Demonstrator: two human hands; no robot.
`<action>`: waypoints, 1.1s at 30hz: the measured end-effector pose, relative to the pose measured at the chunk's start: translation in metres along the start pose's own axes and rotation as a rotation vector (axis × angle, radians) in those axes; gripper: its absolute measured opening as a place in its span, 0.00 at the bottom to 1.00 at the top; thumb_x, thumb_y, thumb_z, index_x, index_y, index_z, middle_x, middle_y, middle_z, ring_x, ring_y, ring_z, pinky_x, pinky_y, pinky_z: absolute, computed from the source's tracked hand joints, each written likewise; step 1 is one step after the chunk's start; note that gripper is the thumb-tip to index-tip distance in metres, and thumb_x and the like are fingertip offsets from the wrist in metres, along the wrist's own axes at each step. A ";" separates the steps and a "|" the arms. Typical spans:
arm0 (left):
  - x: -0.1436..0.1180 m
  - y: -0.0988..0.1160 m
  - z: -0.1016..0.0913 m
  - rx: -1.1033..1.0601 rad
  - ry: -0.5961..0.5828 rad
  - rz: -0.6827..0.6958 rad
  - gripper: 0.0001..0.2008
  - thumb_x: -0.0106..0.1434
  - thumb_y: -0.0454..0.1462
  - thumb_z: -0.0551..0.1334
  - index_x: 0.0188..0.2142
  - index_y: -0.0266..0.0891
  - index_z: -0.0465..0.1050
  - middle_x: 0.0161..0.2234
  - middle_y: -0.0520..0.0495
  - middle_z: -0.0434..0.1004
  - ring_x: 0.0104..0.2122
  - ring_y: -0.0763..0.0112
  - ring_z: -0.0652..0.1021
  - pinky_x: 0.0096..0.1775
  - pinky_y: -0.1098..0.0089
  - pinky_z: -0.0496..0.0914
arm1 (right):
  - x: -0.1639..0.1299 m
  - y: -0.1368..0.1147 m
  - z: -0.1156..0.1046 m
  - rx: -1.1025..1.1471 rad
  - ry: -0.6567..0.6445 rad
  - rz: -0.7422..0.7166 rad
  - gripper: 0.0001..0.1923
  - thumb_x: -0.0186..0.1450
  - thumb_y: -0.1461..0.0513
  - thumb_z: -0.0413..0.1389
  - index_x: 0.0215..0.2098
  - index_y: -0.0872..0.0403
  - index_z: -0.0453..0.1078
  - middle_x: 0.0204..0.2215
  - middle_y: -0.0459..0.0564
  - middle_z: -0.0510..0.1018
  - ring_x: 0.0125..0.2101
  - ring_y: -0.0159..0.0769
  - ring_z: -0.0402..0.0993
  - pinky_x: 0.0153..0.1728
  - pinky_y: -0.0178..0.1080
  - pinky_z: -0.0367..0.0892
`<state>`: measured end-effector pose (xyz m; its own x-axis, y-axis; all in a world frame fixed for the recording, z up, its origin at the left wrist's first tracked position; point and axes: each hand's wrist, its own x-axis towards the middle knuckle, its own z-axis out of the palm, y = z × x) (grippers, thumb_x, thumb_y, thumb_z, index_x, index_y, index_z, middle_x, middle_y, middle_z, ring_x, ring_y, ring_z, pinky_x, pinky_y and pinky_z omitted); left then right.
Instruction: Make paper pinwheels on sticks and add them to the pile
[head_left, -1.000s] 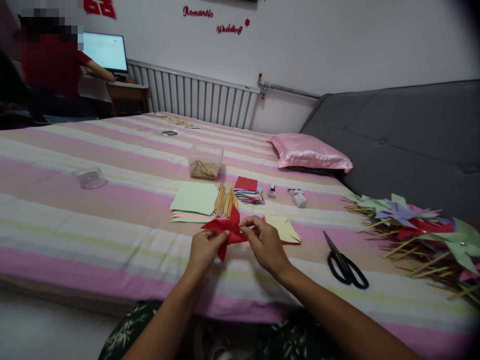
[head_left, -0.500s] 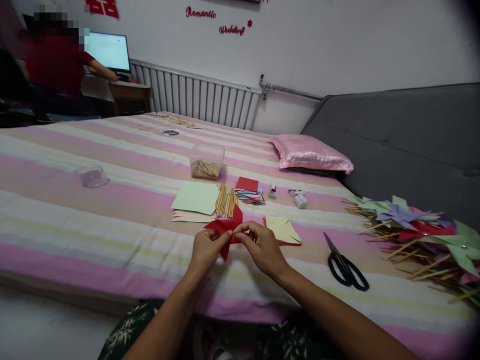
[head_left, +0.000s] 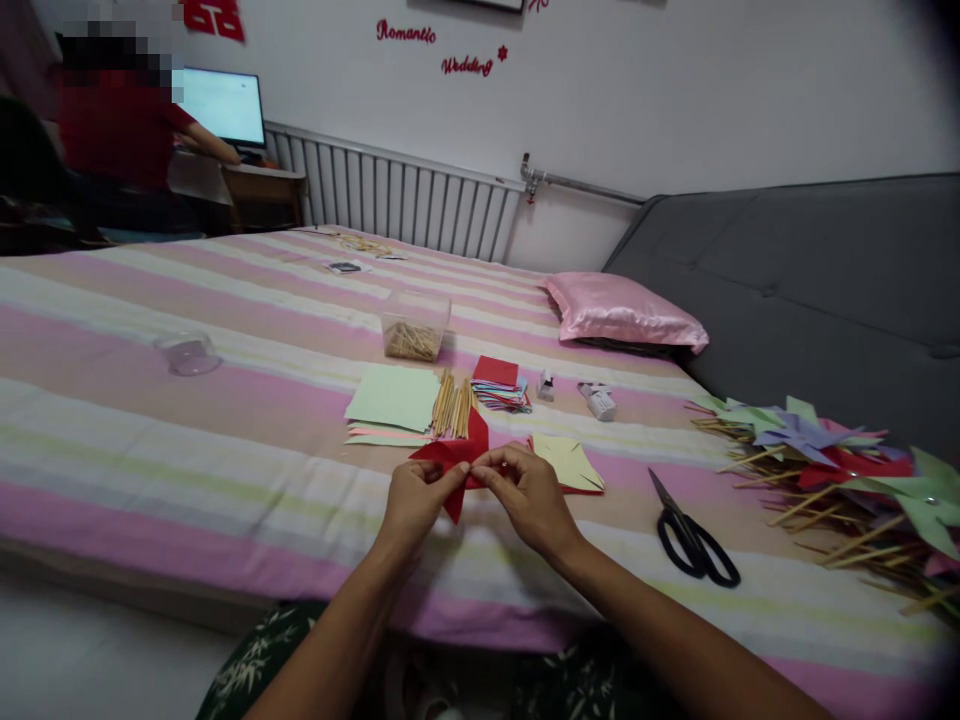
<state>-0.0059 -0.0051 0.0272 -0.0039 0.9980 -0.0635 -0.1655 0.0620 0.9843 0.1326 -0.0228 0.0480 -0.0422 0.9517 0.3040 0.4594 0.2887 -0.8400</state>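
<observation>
A: Grip status?
B: L hand (head_left: pixel 415 496) has thumb & fingers clamped on the red paper pinwheel (head_left: pixel 474 435), on its 8 o'clock side. R hand (head_left: pixel 526 497) is pinched on it from 3 o'clock — both sets of fingertips nearly meet at the ctr. Can't tell if there's anything small b/w them.
A: Blades?
B: One pts to abt 1, one to 10, one to 6; the rest is hidden by the R hand.
A: Nearby, w/ the pinwheel as clock ctr?
B: Bundled sticks (head_left: pixel 452 404) at 12, small red-topped paper stack (head_left: pixel 496 372) at 1, yellow sheet (head_left: pixel 568 464) at 3 just past the R hand, green paper stack (head_left: pixel 394 397) b/w 10 & 11.
A: Farther out?
B: Clear box (head_left: pixel 417 312) of sticks b/w 11 & 12, black-handled scissors (head_left: pixel 698 547) b/w 3 & 4 — and a pile of pinwheels on sticks (head_left: pixel 806 434) well off at 3.
</observation>
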 end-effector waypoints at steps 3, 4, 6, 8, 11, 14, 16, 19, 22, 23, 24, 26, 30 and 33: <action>0.000 0.001 -0.001 -0.005 -0.011 0.014 0.12 0.43 0.39 0.68 0.14 0.34 0.71 0.15 0.53 0.69 0.16 0.80 0.65 0.20 0.77 0.57 | 0.000 0.000 0.000 0.010 0.000 -0.001 0.07 0.60 0.60 0.56 0.29 0.55 0.74 0.28 0.48 0.74 0.26 0.31 0.66 0.27 0.34 0.60; 0.001 0.001 -0.001 -0.004 -0.013 0.019 0.12 0.43 0.39 0.68 0.14 0.34 0.71 0.15 0.53 0.70 0.16 0.80 0.65 0.20 0.77 0.57 | 0.000 0.000 0.000 0.013 0.000 -0.002 0.07 0.60 0.60 0.55 0.29 0.55 0.74 0.28 0.48 0.73 0.26 0.32 0.66 0.27 0.34 0.60; 0.002 0.000 -0.001 0.006 -0.014 0.024 0.11 0.44 0.39 0.68 0.15 0.33 0.72 0.15 0.52 0.71 0.17 0.79 0.66 0.21 0.77 0.58 | 0.001 0.000 0.000 0.019 -0.001 0.000 0.08 0.60 0.60 0.56 0.29 0.55 0.73 0.28 0.48 0.73 0.26 0.32 0.66 0.27 0.34 0.60; 0.003 -0.001 -0.002 0.017 -0.014 0.020 0.11 0.44 0.40 0.68 0.18 0.33 0.75 0.17 0.50 0.74 0.18 0.77 0.69 0.22 0.76 0.60 | 0.001 0.001 0.000 0.030 -0.007 0.013 0.08 0.60 0.59 0.55 0.28 0.55 0.73 0.27 0.48 0.73 0.26 0.32 0.66 0.27 0.34 0.61; 0.004 -0.003 -0.002 0.025 -0.014 0.015 0.11 0.45 0.40 0.68 0.22 0.32 0.77 0.21 0.46 0.78 0.21 0.74 0.72 0.25 0.75 0.63 | 0.001 0.000 0.000 0.051 -0.015 0.037 0.08 0.60 0.60 0.55 0.28 0.55 0.73 0.28 0.48 0.74 0.26 0.32 0.66 0.27 0.34 0.61; 0.003 -0.003 -0.002 0.036 -0.005 0.017 0.11 0.44 0.40 0.68 0.23 0.32 0.78 0.23 0.45 0.79 0.22 0.72 0.74 0.26 0.75 0.64 | 0.000 -0.001 -0.001 0.028 0.003 0.030 0.07 0.60 0.60 0.55 0.28 0.54 0.73 0.28 0.48 0.74 0.27 0.32 0.67 0.28 0.34 0.61; 0.002 -0.002 -0.001 0.045 0.002 0.019 0.11 0.44 0.40 0.68 0.22 0.32 0.78 0.22 0.45 0.79 0.21 0.72 0.74 0.25 0.75 0.64 | 0.000 -0.001 -0.002 -0.007 0.036 -0.011 0.06 0.59 0.61 0.56 0.27 0.54 0.72 0.29 0.48 0.74 0.30 0.34 0.68 0.32 0.36 0.63; 0.001 -0.001 0.000 0.046 -0.003 0.019 0.12 0.44 0.41 0.68 0.23 0.32 0.78 0.22 0.44 0.79 0.21 0.71 0.74 0.25 0.74 0.65 | 0.000 0.000 -0.002 -0.024 0.092 -0.069 0.04 0.57 0.61 0.58 0.27 0.53 0.72 0.36 0.50 0.75 0.42 0.39 0.68 0.44 0.41 0.61; 0.001 -0.002 0.000 0.046 -0.008 0.022 0.12 0.44 0.41 0.68 0.24 0.31 0.78 0.23 0.44 0.79 0.21 0.70 0.74 0.25 0.73 0.65 | 0.000 0.000 -0.002 0.034 0.061 -0.047 0.04 0.58 0.61 0.56 0.28 0.53 0.71 0.36 0.50 0.76 0.44 0.41 0.68 0.46 0.42 0.60; 0.001 -0.002 0.000 0.046 -0.006 0.022 0.12 0.44 0.41 0.68 0.23 0.32 0.78 0.22 0.44 0.79 0.21 0.70 0.74 0.25 0.73 0.65 | 0.000 0.000 -0.001 0.062 0.037 -0.033 0.04 0.59 0.61 0.55 0.28 0.53 0.70 0.33 0.49 0.76 0.41 0.39 0.70 0.44 0.40 0.62; 0.000 -0.003 0.000 0.046 -0.004 0.023 0.12 0.44 0.41 0.68 0.23 0.32 0.78 0.22 0.44 0.79 0.21 0.70 0.74 0.24 0.74 0.64 | 0.000 0.000 -0.001 0.092 0.020 -0.021 0.04 0.60 0.61 0.54 0.29 0.54 0.69 0.30 0.48 0.76 0.37 0.38 0.71 0.40 0.39 0.63; 0.000 -0.003 0.000 0.040 -0.004 0.023 0.11 0.44 0.41 0.68 0.22 0.32 0.78 0.21 0.45 0.79 0.20 0.71 0.74 0.24 0.74 0.64 | 0.000 0.001 0.002 0.139 0.021 -0.008 0.05 0.60 0.61 0.54 0.29 0.54 0.67 0.27 0.46 0.74 0.31 0.34 0.70 0.34 0.36 0.65; -0.001 -0.001 0.001 0.025 -0.008 0.014 0.11 0.44 0.41 0.68 0.21 0.32 0.77 0.21 0.45 0.78 0.20 0.72 0.73 0.23 0.74 0.64 | 0.000 0.003 0.006 0.238 0.101 0.017 0.09 0.56 0.60 0.57 0.30 0.53 0.61 0.28 0.45 0.71 0.30 0.33 0.70 0.32 0.34 0.66; -0.001 0.000 0.002 0.022 -0.009 0.009 0.11 0.44 0.40 0.69 0.21 0.32 0.78 0.21 0.45 0.79 0.20 0.72 0.73 0.24 0.75 0.64 | -0.001 0.004 0.009 0.400 0.070 0.075 0.15 0.57 0.60 0.58 0.38 0.52 0.57 0.31 0.46 0.74 0.32 0.34 0.73 0.34 0.37 0.68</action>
<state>-0.0040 -0.0065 0.0275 0.0032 0.9986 -0.0536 -0.1436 0.0535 0.9882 0.1267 -0.0213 0.0404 0.0454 0.9663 0.2534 0.0775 0.2495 -0.9653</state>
